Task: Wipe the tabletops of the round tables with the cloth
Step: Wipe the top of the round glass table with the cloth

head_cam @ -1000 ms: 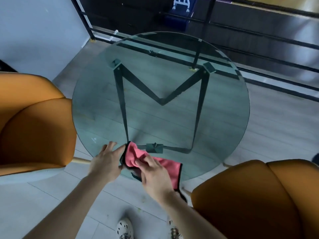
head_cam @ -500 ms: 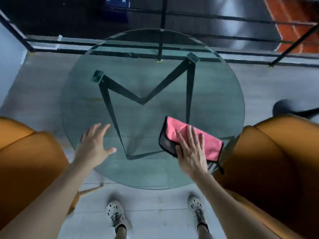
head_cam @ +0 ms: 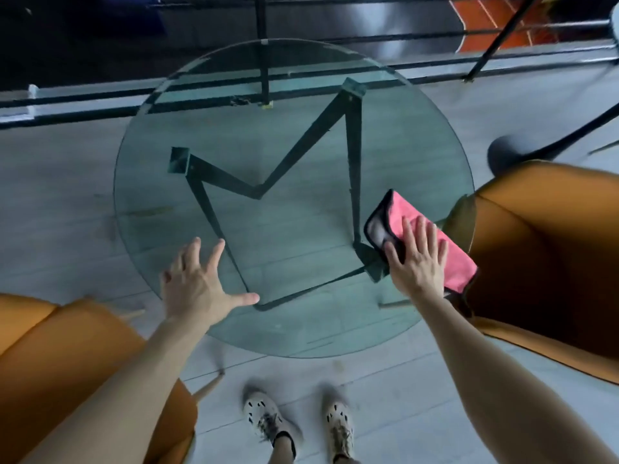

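Wiping is under way on the round green-tinted glass worktop [head_cam: 234,128]. The right grip [head_cam: 417,262] lies flat, fingers straight and slightly spread, pressing the folded pink cloth with dark trim [head_cam: 402,209] onto the glass. It pinches nothing. The cloth lies under the palm and reaches out past the fingertips and past the little-finger side, where its corner meets the worktop's rim beside the orange upholstered armchair [head_cam: 536,246]. The black metal zigzag frame [head_cam: 353,162] under the glass shows just off the thumb side.

The left grip [head_cam: 197,283] is spread wide and holds nothing, well apart from the cloth, over the near part of the glass. Whether it touches the surface I cannot tell.

By my judgement only this edge strip is covered, and the wide area beyond both sets of fingertips is still to be wiped. The next move calls for sweeping the cloth from the rim across toward the left grip, with the palm kept flat so the fold does not bunch or slip over the edge.

A second ago both grips worked the cloth at the near rim. Half a second ago the right one alone pressed it, lying across the frame's leg. Now the cloth sits clear of that leg, further out — nearer the armchair.
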Available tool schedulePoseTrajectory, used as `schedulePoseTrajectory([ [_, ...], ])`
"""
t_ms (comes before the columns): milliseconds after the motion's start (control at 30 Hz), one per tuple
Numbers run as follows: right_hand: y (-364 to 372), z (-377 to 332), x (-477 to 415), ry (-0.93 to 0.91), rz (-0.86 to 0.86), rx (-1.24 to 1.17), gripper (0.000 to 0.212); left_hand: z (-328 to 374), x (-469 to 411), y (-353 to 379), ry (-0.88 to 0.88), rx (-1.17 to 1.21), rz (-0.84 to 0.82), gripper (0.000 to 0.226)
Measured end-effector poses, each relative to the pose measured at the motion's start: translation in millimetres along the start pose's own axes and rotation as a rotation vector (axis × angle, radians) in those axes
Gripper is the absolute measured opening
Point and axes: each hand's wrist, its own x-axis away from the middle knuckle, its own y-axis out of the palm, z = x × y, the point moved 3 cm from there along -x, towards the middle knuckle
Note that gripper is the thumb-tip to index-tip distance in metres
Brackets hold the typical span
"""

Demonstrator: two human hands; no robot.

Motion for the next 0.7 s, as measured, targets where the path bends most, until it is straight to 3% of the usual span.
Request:
schedulePoseTrajectory([
  [67, 2.2, -15.8, -3.5, 0.004, 0.002, 0.01, 0.082, -2.9, 2.1, -2.2, 0.008, -0.003, 0.031, 0.149],
  [233, 34.5, -128.1, 132.0, -0.501, -0.058, 0.017, 0.071, -4.4, 3.2, -14.8, 0.041, -0.021, -0.031, 0.144],
  [333, 45.3, -185.4, 162.1, -0.645, -0.126, 0.04, 0.068, -30.4, -21.0, -25.6, 0.119, 0.155, -0.116, 0.117],
  [433, 47.5, -208.2, 122.8, -0.765, -0.149, 0.079, 0.067, -52.8, -45.9, -38.7, 0.088, 0.196, -0.017, 0.1],
  [533, 40.2, -196.1, 46.1, -0.685, -0.099, 0.065, 0.072, -53.4, -69.3, -44.3, 0.003, 0.047, -0.014, 0.129],
  [600, 34.3, -166.4, -1.2, -0.501, -0.065, 0.054, 0.076, -53.5, -81.6, -49.8, -0.017, -0.016, -0.096, 0.149],
  [700, 20.5, -106.7, -54.7, -0.221, -0.049, 0.063, 0.081, -56.0, -89.5, -55.5, -0.013, -0.035, -0.196, 0.155],
])
